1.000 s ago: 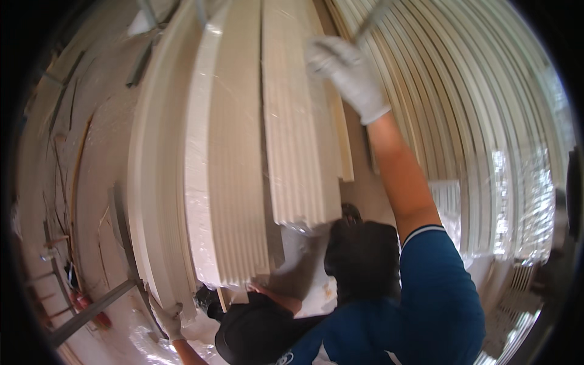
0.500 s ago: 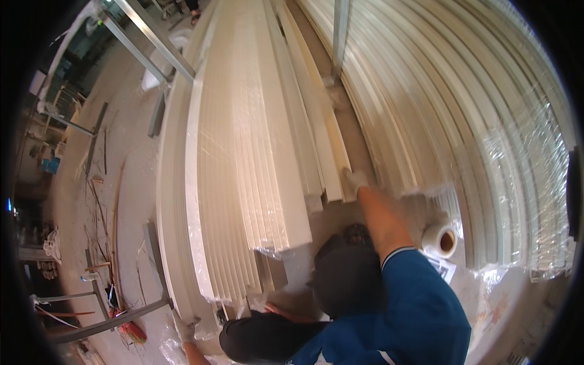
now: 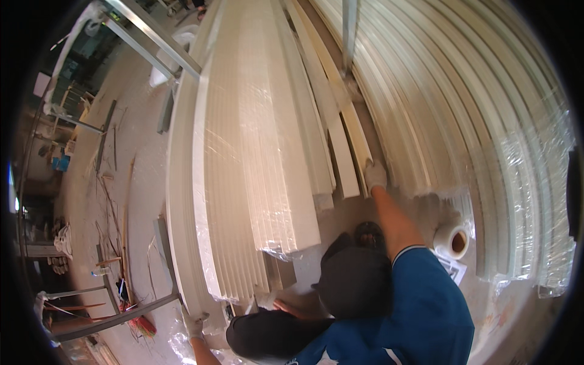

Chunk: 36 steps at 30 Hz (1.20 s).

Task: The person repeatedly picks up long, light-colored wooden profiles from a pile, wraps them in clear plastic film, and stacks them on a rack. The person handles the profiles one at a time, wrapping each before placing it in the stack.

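Note:
My right hand (image 3: pixel 376 175), in a pale glove, is closed around the near end of a long cream strip (image 3: pixel 354 135). A dark gap parts this strip from a similar cream strip (image 3: pixel 342 155) on its left. My left hand (image 3: pixel 193 325), also gloved, lies at the near end of the long cream boards (image 3: pixel 184 255) at the far left; its fingers look laid over the end. Between my hands stretches a big plastic-wrapped stack of long ribbed panels (image 3: pixel 243 152). My bent knees (image 3: pixel 356 283) in black trousers stand close to the stack's near end.
On the right lies another film-wrapped stack of long panels (image 3: pixel 450 115). A roll of clear film (image 3: pixel 451 242) stands beside it on the floor. Metal posts (image 3: pixel 349 36) rise between the stacks, and a metal frame bar (image 3: pixel 118 319) crosses the lower left. Thin sticks (image 3: pixel 125 243) litter the floor.
My right hand has moved right with the end of the cream strip, widening the gap to the neighbouring strip. My left hand stays at the boards' end. The whole view has shifted slightly.

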Motion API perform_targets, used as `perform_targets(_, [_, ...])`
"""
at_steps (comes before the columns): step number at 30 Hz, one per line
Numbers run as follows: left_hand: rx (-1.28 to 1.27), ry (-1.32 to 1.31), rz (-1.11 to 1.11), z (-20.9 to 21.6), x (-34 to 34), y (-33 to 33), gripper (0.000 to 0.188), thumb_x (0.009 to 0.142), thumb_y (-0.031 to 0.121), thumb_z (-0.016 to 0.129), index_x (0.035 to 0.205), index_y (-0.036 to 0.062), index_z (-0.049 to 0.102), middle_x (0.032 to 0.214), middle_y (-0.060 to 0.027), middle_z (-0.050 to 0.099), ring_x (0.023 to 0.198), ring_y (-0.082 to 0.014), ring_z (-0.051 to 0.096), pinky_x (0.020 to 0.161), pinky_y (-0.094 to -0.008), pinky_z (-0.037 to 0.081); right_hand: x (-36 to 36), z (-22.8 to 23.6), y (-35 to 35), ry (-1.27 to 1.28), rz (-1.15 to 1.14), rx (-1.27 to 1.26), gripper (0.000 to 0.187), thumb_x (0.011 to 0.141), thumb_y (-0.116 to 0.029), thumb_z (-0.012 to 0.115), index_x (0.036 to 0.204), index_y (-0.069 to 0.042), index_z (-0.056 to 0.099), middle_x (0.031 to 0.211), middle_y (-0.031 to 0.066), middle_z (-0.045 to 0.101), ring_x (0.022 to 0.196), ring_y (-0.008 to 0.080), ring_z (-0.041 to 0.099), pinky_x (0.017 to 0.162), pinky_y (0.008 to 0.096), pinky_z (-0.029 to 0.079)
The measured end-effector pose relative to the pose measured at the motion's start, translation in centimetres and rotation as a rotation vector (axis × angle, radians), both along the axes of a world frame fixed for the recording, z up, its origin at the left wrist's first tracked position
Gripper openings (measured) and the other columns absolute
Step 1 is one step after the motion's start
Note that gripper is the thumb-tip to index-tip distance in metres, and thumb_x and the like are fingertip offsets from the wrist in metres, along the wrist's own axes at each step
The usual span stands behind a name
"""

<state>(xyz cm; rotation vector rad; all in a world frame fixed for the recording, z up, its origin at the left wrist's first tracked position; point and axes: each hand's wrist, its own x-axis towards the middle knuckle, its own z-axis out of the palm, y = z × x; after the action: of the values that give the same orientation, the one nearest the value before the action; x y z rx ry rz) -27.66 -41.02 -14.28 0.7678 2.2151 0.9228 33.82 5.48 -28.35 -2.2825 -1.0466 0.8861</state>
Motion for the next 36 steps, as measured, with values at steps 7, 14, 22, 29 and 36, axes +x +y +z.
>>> perform_targets(7, [-0.043,0.042,-0.004,-0.6,-1.1,-0.9,0.097,0.054,-0.016,0.056,0.146,-0.0029,0.029,0.112,-0.013,0.056,0.089,-0.0223,0.065,0.07,-0.0287,0.057,1.7,-1.5,1.4,0.057,0.066,-0.019,0.056,0.102,-0.046,0.039,0.126,0.0,0.06,0.125,0.0271,0.062,0.119,0.0409,0.058,0.099,0.0465,0.045])
perform_targets(14, [-0.083,0.154,-0.131,-2.1,-3.2,-2.3,0.102,0.057,-0.016,0.052,0.152,-0.0033,0.02,0.126,-0.0129,0.052,0.103,-0.0221,0.06,0.078,-0.0263,0.054,-0.3,-3.6,1.1,0.695,0.088,-0.019,0.058,0.103,-0.047,0.042,0.132,0.001,0.056,0.119,0.0189,0.066,0.108,0.0273,0.065,0.09,0.0369,0.051])
perform_targets(22, [-0.083,0.041,-0.03,-1.5,-2.5,-2.1,0.1,0.059,-0.019,0.055,0.152,-0.0021,0.022,0.128,-0.0134,0.051,0.105,-0.023,0.06,0.078,-0.0268,0.054,-2.3,-3.2,1.0,0.853,0.236,-0.07,0.06,0.103,-0.043,0.046,0.141,0.003,0.05,0.138,0.0161,0.057,0.122,0.0246,0.058,0.103,0.0329,0.042])
perform_targets(29, [-0.005,-0.022,-0.066,0.1,-0.7,-0.6,0.096,0.058,-0.016,0.062,0.147,-0.0013,0.028,0.121,-0.0132,0.053,0.101,-0.0245,0.062,0.08,-0.0316,0.056,-3.9,-2.6,0.5,0.385,0.205,-0.094,0.067,0.102,-0.052,0.041,0.133,0.005,0.056,0.129,0.0227,0.062,0.12,0.0322,0.059,0.103,0.0363,0.042])
perform_targets(36, [-0.088,0.029,-0.017,-0.7,-1.7,-1.7,0.095,0.064,-0.008,0.067,0.149,-0.0058,0.025,0.127,-0.0139,0.051,0.105,-0.0229,0.059,0.087,-0.0314,0.053,-3.5,-3.4,0.9,0.509,0.145,0.013,0.068,0.101,-0.055,0.039,0.125,0.004,0.063,0.117,0.0275,0.065,0.111,0.0413,0.06,0.099,0.0397,0.044])
